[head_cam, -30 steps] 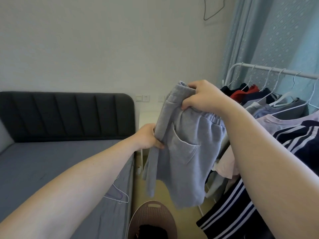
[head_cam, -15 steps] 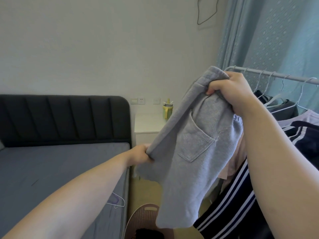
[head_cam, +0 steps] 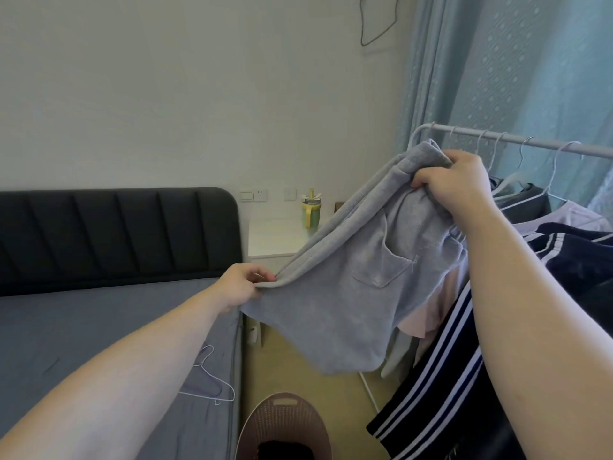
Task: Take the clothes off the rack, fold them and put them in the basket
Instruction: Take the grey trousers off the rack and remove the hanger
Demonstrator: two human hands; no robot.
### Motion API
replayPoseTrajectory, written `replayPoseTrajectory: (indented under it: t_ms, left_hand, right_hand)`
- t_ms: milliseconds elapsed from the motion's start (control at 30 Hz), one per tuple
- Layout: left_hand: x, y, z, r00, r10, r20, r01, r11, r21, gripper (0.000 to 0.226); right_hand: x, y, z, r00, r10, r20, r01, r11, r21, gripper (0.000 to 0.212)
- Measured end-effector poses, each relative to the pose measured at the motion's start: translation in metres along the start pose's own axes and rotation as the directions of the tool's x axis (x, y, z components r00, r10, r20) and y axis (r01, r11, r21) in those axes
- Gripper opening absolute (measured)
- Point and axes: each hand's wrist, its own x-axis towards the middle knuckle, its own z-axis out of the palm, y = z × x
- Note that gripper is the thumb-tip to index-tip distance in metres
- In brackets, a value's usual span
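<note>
Bedding (head_cam: 83,343) in grey-blue is lying well left of the grey shorts (head_cam: 348,293), and a white wire hanger (head_cam: 209,383) is resting near its edge. Just left of the shorts, the left hand (head_cam: 242,287) is pinching their lower folded edge between thumb and curled fingers. Below the shorts, a brown basket (head_cam: 285,401) is standing on the floor with something dark lying inside. Behind the shorts, a yellow-green bottle (head_cam: 311,212) is standing on a white nightstand (head_cam: 275,240). The shorts themselves are hanging in the air, stretched on a slant, pocket facing the camera. At their upper right end, the right hand (head_cam: 454,184) is gripping the bunched fabric in a closed fist. Right of the shorts, a white rack (head_cam: 530,142) is carrying more clothes on hangers, a navy striped garment (head_cam: 447,376) hanging nearest.
</note>
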Motion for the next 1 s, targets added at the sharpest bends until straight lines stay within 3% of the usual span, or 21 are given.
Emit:
replayPoseTrajectory:
  t_ms: [267,400,500,633,800,1000]
  left_hand:
    - [0.006,0.003,-0.005,0.999,0.021,-0.042,-0.013,0.985,0.172,0.032]
    - [0.008,0.005,-0.003,1.0,0.019,-0.013,-0.015,0.964,0.265,0.048]
    - [0.008,0.004,-0.006,0.999,-0.001,-0.048,0.014,0.963,0.268,0.053]
    - [0.005,0.002,-0.01,0.997,-0.043,-0.067,0.061,0.953,0.297,0.04]
    - [0.004,0.009,-0.024,0.982,-0.042,-0.182,0.073,0.983,0.17,0.023]
    - [0.011,0.029,-0.06,0.948,0.004,-0.318,0.051,0.985,0.166,0.035]
  right_hand:
    - [0.002,0.019,0.002,0.997,0.065,-0.041,-0.065,0.998,0.01,0.02]
    - [0.003,0.022,0.006,0.998,0.06,-0.021,-0.059,0.998,0.02,0.02]
    - [0.004,0.024,0.007,0.998,0.06,0.002,-0.06,0.997,0.046,0.019]
    - [0.006,0.027,0.008,0.998,0.058,0.015,-0.059,0.996,0.074,0.021]
    - [0.007,0.027,0.002,0.996,0.082,0.02,-0.084,0.979,0.187,0.021]
    - [0.005,0.034,-0.003,0.989,0.144,0.042,-0.149,0.921,0.359,0.026]
